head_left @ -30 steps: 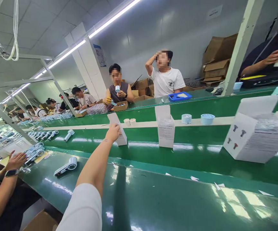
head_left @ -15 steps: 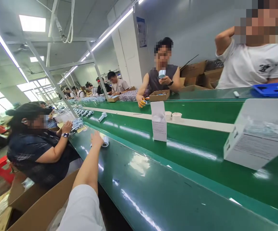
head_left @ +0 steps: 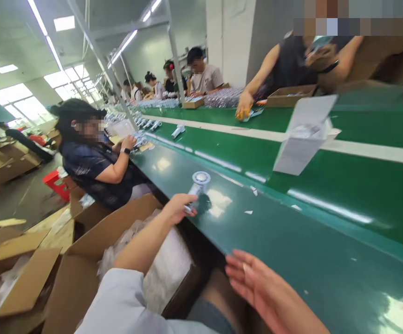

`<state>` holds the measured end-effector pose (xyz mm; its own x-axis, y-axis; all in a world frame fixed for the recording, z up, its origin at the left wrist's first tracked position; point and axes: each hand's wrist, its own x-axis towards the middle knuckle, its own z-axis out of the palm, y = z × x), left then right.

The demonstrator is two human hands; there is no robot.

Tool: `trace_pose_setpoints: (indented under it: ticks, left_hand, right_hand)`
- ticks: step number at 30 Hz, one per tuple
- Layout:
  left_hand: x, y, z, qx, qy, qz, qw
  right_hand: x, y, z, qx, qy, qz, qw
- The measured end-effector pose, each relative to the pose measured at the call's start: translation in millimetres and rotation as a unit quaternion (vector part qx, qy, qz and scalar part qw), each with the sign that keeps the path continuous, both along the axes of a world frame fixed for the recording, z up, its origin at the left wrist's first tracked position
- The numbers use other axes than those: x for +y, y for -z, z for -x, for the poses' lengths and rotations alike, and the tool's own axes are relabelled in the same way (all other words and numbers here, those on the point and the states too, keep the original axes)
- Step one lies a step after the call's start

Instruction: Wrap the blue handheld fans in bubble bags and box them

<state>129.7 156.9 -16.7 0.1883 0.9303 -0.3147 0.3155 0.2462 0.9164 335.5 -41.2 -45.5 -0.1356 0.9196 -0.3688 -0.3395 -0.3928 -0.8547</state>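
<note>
Has the bench point(head_left: 281, 236) before the belt point(head_left: 229, 148), with paper scraps point(head_left: 248, 212) on it. Shows the open box point(head_left: 297, 150) on the belt, right of and beyond the device point(head_left: 200, 183) over the bench. Sets the carton point(head_left: 83, 241) left of the bench, with plastic bags point(head_left: 126, 236) in it and the co-worker point(head_left: 90, 162) behind.

On my feed, the left arm wears a loose, pale white short sleeve of soft, creased cloth point(head_left: 118, 299), ending near the elbow. I see a bare left hand point(head_left: 180, 208), a bare right hand point(head_left: 252, 278) and blurred grey-blue fabric point(head_left: 211, 316) over the lap.
</note>
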Motion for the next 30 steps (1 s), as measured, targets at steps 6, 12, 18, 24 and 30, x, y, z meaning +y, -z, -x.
trace_pose_setpoints:
  ticks: [6, 12, 18, 24, 30]
  left_hand:
    - [-168.4, 45.0, -1.3, -0.166, 0.038, 0.064, 0.983]
    - [-139.2, 92.0, 95.7, 0.207, -0.007, -0.038, 0.977]
    - [-138.1, 155.4, 110.2, 0.297, 0.111, -0.006, 0.948]
    - [-145.4, 166.5, 111.6, 0.286, 0.075, -0.014, 0.955]
    - [-144.0, 118.3, 123.7, 0.193, -0.029, -0.053, 0.979]
  right_hand:
    - [36.3, 1.8, 69.9, 0.143, 0.086, 0.102, 0.981]
    - [13.1, 15.5, 63.9, 0.112, 0.049, 0.161, 0.979]
    - [0.6, 20.0, 63.9, 0.134, 0.001, 0.208, 0.969]
    - [-10.1, 19.3, 71.8, 0.161, -0.010, 0.239, 0.958]
    - [-9.4, 18.3, 83.4, 0.183, -0.085, 0.245, 0.948]
